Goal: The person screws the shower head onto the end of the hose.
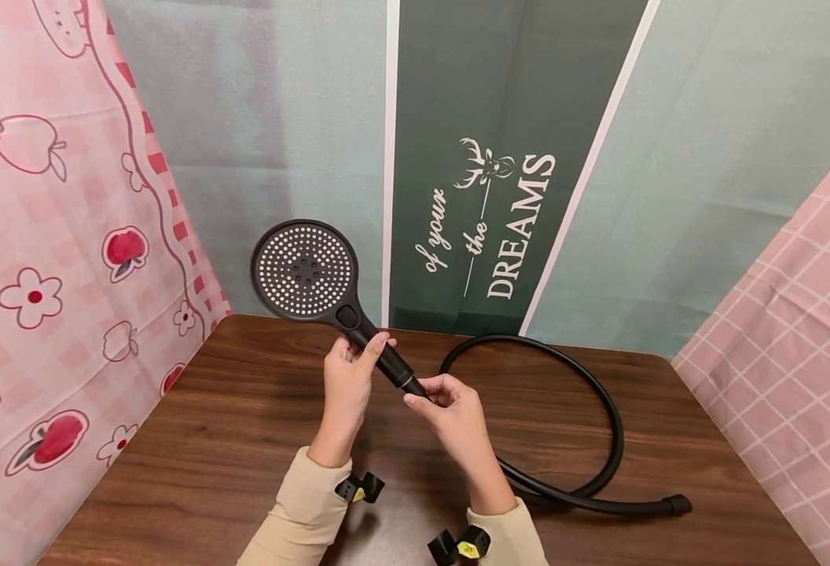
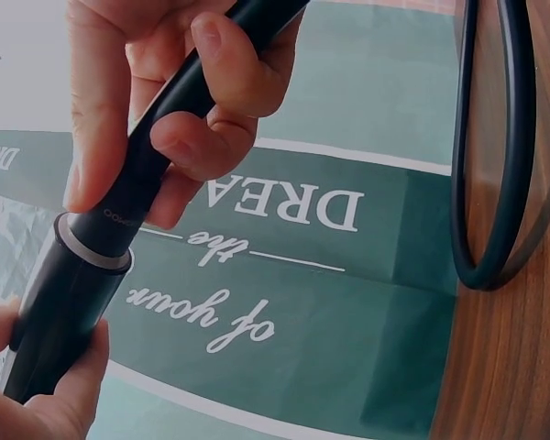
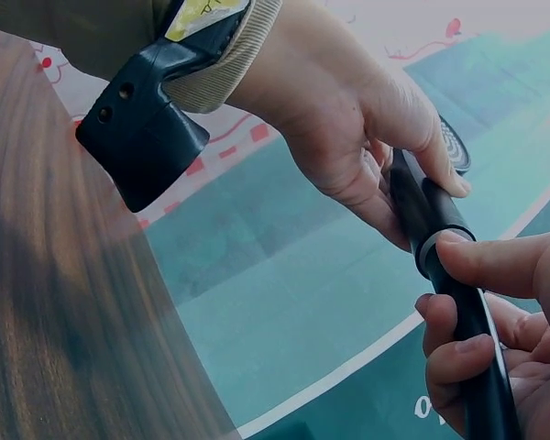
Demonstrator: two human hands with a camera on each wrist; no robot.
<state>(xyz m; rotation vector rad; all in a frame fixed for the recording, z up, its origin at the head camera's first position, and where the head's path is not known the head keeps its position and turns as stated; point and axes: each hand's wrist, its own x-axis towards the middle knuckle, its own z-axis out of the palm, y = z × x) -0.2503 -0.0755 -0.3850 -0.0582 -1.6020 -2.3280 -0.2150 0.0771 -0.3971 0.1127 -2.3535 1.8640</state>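
Note:
A black shower head (image 1: 305,269) with a round face of pale nozzles is held up over the table, tilted to the left. My left hand (image 1: 347,377) grips its handle (image 1: 390,363), thumb along the front. Just below, my right hand (image 1: 453,409) pinches the end of a black shower hose (image 1: 609,409) at the foot of the handle. In the left wrist view the hose's end fitting (image 2: 119,220) meets the handle at a pale ring; how far it sits inside is hidden. The right wrist view shows both hands close together around this joint (image 3: 440,243).
The hose loops over the brown wooden table (image 1: 245,440), and its other end (image 1: 678,505) lies at the right. Behind the table hangs a green cloth (image 1: 486,79) with white lettering. Pink patterned cloths stand at the left (image 1: 33,236) and right (image 1: 797,330).

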